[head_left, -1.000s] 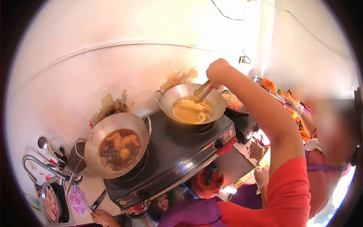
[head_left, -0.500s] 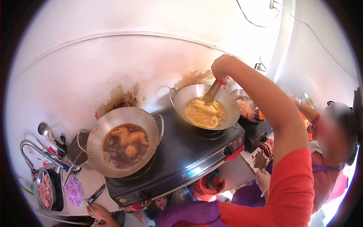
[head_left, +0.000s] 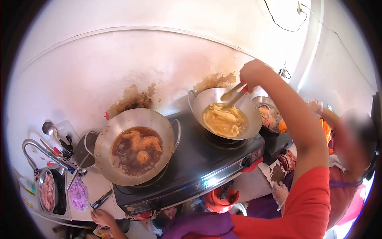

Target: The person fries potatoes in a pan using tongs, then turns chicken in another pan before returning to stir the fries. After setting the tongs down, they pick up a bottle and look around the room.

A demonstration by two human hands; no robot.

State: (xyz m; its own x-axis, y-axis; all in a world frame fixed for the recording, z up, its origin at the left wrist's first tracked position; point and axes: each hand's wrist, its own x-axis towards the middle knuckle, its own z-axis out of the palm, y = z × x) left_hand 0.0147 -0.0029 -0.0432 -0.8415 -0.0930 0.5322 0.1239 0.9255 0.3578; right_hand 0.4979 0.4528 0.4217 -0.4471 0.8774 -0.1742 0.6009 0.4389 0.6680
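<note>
My right hand (head_left: 252, 75) is closed round the red-marked handle of a pair of tongs (head_left: 237, 98) over the right wok (head_left: 213, 95). The tongs' arms are spread; one tip reaches the pale strips (head_left: 226, 118) frying in oil, the other is above them. My left hand (head_left: 102, 218) rests at the counter's front edge with its fingers stretched out, holding nothing. Just above it lies a slim dark-and-blue tool (head_left: 101, 199) whose kind I cannot make out. In the left wok (head_left: 104, 159), brown battered pieces (head_left: 142, 146) fry in dark, bubbling oil.
Both woks stand on a black gas stove (head_left: 191, 159). At left are a sink with a bowl of raw meat (head_left: 48, 191), a purple bag (head_left: 78, 196) and utensils. At right, a gloved co-worker (head_left: 346, 191) stands by a third pan (head_left: 268, 115). Below is a red gas cylinder (head_left: 221, 201).
The tongs' arms have spread apart, and one has lifted off the pale strips. My view has shifted slightly. My left hand stays at the counter edge.
</note>
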